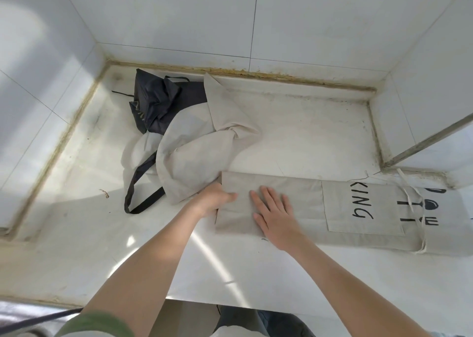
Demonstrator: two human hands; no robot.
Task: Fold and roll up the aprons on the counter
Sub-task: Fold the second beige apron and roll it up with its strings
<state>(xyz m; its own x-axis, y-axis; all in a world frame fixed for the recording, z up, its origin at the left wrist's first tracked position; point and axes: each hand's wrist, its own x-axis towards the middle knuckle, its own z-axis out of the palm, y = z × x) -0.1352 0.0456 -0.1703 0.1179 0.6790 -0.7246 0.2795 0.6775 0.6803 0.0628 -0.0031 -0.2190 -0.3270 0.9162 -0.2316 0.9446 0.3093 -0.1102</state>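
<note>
One beige apron (294,203) lies folded lengthwise at centre right, not yet rolled. The left hand (213,199) pinches its end; the right hand (275,212) presses flat, fingers spread. The crumpled aprons (184,137) at upper left wait.

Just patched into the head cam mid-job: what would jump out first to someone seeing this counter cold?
First, the folded beige apron stretched as a long strip along the counter's near edge, black lettering at its right end, with the right hand flat on it and the left hand gripping its left end. Behind, toward the back left corner, a crumpled beige apron lies heaped with a dark navy apron.
</note>
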